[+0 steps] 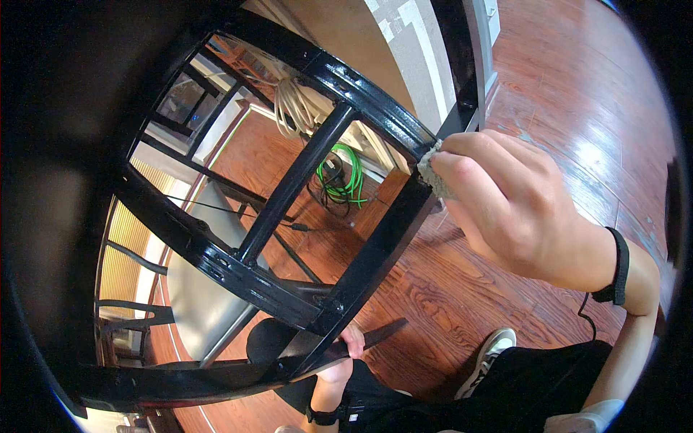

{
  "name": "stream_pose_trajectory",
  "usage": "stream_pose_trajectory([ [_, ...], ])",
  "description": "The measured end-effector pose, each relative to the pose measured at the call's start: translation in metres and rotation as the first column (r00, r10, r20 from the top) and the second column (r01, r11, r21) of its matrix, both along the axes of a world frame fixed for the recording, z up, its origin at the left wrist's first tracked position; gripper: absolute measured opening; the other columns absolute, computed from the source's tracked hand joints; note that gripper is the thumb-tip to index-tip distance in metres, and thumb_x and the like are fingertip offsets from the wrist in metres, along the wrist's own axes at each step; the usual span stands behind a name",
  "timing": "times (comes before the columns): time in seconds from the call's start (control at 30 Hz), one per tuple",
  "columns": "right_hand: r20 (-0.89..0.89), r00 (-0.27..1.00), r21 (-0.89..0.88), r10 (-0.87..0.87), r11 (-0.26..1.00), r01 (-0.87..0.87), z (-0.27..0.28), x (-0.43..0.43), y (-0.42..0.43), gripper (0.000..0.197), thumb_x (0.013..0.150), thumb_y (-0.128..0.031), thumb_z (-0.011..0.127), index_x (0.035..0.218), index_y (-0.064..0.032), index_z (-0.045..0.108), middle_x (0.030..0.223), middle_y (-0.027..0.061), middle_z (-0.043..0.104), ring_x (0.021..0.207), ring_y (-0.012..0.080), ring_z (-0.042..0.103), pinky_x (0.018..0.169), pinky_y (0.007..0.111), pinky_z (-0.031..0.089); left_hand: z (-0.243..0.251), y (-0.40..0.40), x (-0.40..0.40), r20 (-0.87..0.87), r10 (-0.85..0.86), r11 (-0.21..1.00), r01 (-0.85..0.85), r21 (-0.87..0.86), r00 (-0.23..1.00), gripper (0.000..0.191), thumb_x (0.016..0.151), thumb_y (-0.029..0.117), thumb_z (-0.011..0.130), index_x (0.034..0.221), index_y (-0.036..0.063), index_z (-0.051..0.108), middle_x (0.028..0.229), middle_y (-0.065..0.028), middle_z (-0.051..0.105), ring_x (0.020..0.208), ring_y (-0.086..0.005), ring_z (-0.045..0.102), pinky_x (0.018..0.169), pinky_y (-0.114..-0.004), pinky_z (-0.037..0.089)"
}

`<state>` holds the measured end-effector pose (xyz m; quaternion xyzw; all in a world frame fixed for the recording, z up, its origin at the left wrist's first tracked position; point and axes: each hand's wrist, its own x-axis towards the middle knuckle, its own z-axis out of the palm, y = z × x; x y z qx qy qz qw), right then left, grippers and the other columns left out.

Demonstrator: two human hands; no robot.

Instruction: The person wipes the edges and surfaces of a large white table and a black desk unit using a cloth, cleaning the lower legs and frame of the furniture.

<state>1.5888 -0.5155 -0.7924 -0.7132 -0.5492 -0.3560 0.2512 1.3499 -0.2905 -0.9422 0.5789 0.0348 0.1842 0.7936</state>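
A glossy black metal frame (pixel 296 184) with rails and a crossbar fills the left and middle of the view. At its right corner, my right hand (pixel 503 200) pinches a crumpled grey-green cloth or pad (pixel 431 170) and presses it to the metal. Lower down, my left hand (pixel 352 342) is closed around a dark bar of the frame's near side. Part of that hand is hidden behind the bar.
Coiled green cable (pixel 357 181) and black cords lie on the reddish wood floor (pixel 422 281) beyond the frame. A beige cable bundle (pixel 292 105) hangs behind it. A grey chair (pixel 211 303) stands at left, and my shoe (pixel 497 346) is below.
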Motion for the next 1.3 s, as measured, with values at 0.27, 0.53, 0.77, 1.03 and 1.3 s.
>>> stream_pose_trajectory([
  [0.27,-0.331,0.933,-0.03,0.142,0.986,-0.161,0.028,0.018,-0.003,0.018,0.079,0.001,0.068,0.095,-0.0008,0.061,0.081,0.0167,0.066,0.07,0.0323,0.068,0.061,0.038,0.054,-0.005,0.004,0.0,0.001,-0.024,1.0,0.024,0.005,1.0,0.051,0.101,0.047,0.035,0.082,0.003,0.053,0.055,-0.0062,0.053,0.05,-0.0207,0.05,0.056,-0.033,0.041],
  [0.53,-0.559,0.815,-0.427,-0.155,0.896,-0.123,0.08,0.034,-0.007,0.015,0.085,-0.012,0.072,0.093,0.0003,0.07,0.086,0.0139,0.07,0.079,0.0263,0.067,0.074,0.031,0.054,-0.002,0.003,0.003,-0.033,-0.031,0.995,0.027,-0.097,0.999,0.055,0.102,0.042,0.026,0.077,0.0039,0.056,0.054,-0.0086,0.054,0.049,-0.0234,0.05,0.06,-0.036,0.041],
  [0.77,-0.62,0.782,-0.096,0.067,0.983,-0.16,0.074,0.045,-0.035,0.015,0.089,-0.012,0.07,0.099,-0.003,0.064,0.088,0.0111,0.064,0.083,0.0213,0.064,0.076,0.03,0.053,0.001,0.001,-0.001,-0.064,0.028,0.991,-0.036,-0.129,0.998,0.057,0.103,0.043,0.028,0.074,0.004,0.057,0.052,-0.0092,0.053,0.048,-0.0237,0.05,0.059,-0.036,0.041],
  [1.03,-0.491,0.864,-0.131,0.109,0.972,-0.196,0.041,0.035,-0.035,0.016,0.09,-0.004,0.067,0.103,-0.005,0.057,0.089,0.0093,0.06,0.085,0.0205,0.063,0.076,0.036,0.054,0.003,-0.001,-0.001,-0.081,0.058,0.985,-0.07,-0.157,0.995,0.055,0.103,0.042,0.028,0.074,0.0042,0.057,0.052,-0.0098,0.053,0.048,-0.0237,0.05,0.058,-0.036,0.041],
  [1.3,-0.32,0.941,0.044,0.11,0.994,-0.101,0.008,0.011,-0.004,0.027,0.079,0.006,0.067,0.101,-0.003,0.053,0.097,0.0152,0.057,0.084,0.0347,0.063,0.074,0.039,0.052,-0.002,0.002,0.002,-0.046,0.011,1.0,-0.01,0.008,0.999,0.051,0.102,0.042,0.031,0.077,0.0043,0.054,0.053,-0.0083,0.052,0.05,-0.0223,0.051,0.057,-0.035,0.043],
])
